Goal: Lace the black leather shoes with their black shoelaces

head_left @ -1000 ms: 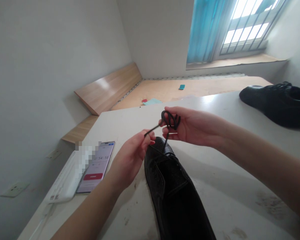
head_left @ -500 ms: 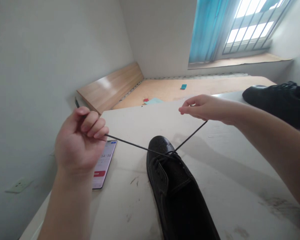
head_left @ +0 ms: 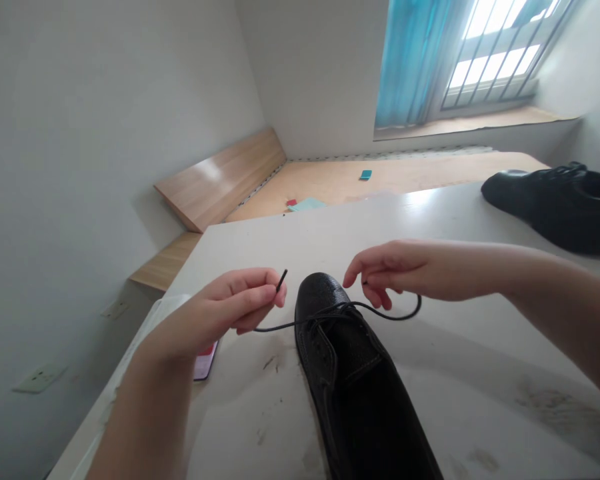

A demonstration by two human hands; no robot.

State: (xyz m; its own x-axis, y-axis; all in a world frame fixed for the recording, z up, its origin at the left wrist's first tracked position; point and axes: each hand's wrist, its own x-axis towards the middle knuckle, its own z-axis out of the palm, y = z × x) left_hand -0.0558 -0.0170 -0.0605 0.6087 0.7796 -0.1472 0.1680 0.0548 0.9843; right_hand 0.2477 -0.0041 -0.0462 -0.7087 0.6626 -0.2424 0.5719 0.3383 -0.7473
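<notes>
Half a second ago the lace [head_left: 278,329] ran taut from the shoe [head_left: 350,380] to two hands spread wide; now the pull is off, both hands have come down and in towards the toe, one to either side, and the lace hangs slack in curves. Left hand [head_left: 247,300]: thumb and forefinger closed in a pinch on the lace close to one end, the dark tip poking up past them. Right hand [head_left: 400,270]: fingers loosely curled, lace looping round behind it, a dark bit showing between the fingertips, apparently the other end; how firm that hold is, cannot tell. Shoe upright on the table [head_left: 260,247], toe pointing away from the person, much where it was, touched by neither hand as far as can be seen. Lace crosses the front of its opening. Reading: the tightening pull looks finished and both ends appear free to work, but lacing seems at an early stage, holes farther up the left flap looking bare. Left wrist now hides much of the phone [head_left: 206,360]; other shoe [head_left: 555,210] unmoved at far right, well apart from the hands
</notes>
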